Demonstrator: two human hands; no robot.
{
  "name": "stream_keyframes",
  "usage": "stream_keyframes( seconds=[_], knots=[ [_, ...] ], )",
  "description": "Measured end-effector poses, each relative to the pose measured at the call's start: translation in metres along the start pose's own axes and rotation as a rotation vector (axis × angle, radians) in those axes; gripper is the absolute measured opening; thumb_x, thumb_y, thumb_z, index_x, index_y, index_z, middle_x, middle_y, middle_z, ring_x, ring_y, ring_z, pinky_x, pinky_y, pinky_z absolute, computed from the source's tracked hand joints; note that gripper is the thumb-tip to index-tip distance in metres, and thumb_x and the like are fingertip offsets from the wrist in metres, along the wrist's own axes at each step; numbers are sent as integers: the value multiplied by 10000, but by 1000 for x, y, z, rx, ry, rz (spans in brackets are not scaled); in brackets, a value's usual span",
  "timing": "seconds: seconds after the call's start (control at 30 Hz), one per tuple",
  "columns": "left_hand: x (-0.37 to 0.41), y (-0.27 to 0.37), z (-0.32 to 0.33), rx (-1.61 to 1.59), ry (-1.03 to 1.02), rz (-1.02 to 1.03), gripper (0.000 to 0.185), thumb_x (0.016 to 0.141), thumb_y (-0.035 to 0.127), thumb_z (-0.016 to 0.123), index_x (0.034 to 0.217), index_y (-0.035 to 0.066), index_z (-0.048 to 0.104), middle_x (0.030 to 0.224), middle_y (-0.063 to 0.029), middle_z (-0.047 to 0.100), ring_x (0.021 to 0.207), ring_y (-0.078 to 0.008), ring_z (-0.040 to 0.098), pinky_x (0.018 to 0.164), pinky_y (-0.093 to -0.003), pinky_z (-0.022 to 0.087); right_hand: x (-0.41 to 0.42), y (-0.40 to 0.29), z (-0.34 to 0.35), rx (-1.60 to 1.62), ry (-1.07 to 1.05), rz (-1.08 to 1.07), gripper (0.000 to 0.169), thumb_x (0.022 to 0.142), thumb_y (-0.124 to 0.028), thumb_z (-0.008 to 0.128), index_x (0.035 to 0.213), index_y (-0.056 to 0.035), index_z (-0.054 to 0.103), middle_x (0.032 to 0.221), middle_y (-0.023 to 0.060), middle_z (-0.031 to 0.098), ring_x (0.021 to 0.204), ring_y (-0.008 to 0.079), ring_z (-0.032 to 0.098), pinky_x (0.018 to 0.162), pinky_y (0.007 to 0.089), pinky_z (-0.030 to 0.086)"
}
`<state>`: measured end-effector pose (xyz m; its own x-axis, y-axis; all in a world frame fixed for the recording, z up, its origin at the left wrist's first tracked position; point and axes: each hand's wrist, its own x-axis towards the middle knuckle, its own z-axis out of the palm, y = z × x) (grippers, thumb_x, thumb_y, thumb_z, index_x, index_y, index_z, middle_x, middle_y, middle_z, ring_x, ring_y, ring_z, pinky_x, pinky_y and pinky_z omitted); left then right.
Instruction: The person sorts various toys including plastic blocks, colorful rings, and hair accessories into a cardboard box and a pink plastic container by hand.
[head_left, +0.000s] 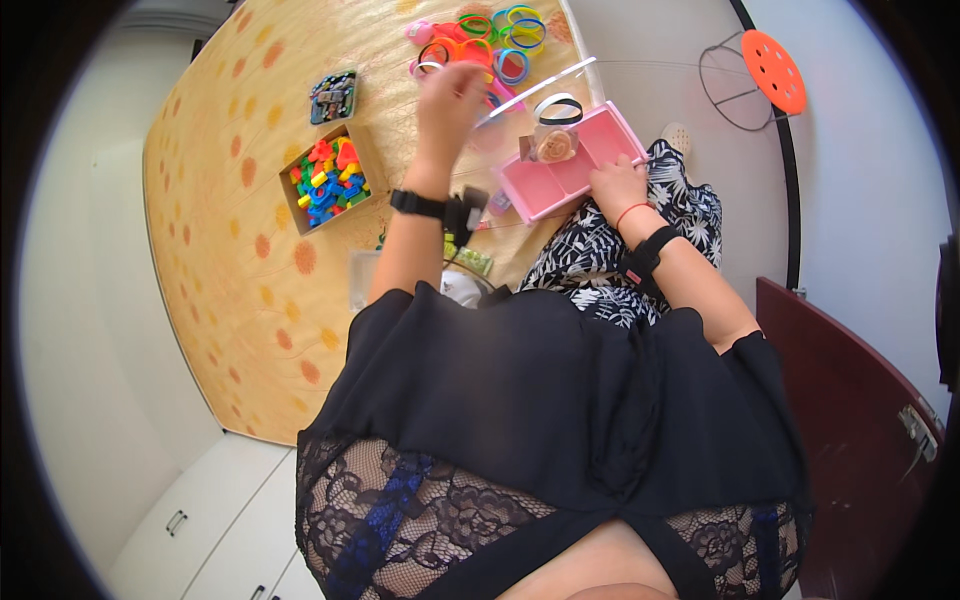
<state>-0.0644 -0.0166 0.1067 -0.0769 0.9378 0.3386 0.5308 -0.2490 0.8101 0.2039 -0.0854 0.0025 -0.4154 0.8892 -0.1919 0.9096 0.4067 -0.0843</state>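
Observation:
My left hand (454, 94), blurred, is raised over a pile of coloured silicone wristbands (517, 34) on the yellow patterned cloth (247, 195). Whether its fingers hold anything is unclear. My right hand (621, 184) grips the near right edge of a pink plastic box (529, 195) with compartments, tilted beside my leg. A clear lid (536, 91) stands up along the box's far side. White and black bands (559, 107) and a beige rose-shaped item (555, 145) in clear packaging sit at the box's far edge.
To the left are a cardboard box of colourful plastic building blocks (326, 184) and a clear container of small toy pieces (334, 97). A clear tray (363, 277) and green packets (471, 259) lie near my body. An orange round stool (774, 73) stands at far right, a dark red door (840, 420) below it.

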Motion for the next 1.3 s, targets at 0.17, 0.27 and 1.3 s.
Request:
stream_keyframes(
  seconds=[0.17,0.27,1.3],
  knots=[
    [-59,17,55,422,-338,99,440,705,258,766,1081,94,606,989,-126,629,927,-299,612,771,-409,505,-4,-15,-11,259,-136,-47,199,786,-258,665,913,-107,645,936,77,647,963,294,574,769,438,485],
    [-77,11,73,547,-450,-93,520,681,273,765,1131,108,565,1068,-146,600,991,-346,578,832,-447,481,-2,-13,-34,352,-135,-167,294,805,-254,663,973,-49,535,921,163,623,914,369,585,794,449,483],
    [-74,11,82,-662,-338,-838,556,806,-69,475,1332,50,342,1056,-130,566,891,-208,621,690,-335,558,-15,50,-37,1645,63,518,209,968,-229,468,1011,-31,519,712,52,613,492,81,531,409,193,413]
  ],
)
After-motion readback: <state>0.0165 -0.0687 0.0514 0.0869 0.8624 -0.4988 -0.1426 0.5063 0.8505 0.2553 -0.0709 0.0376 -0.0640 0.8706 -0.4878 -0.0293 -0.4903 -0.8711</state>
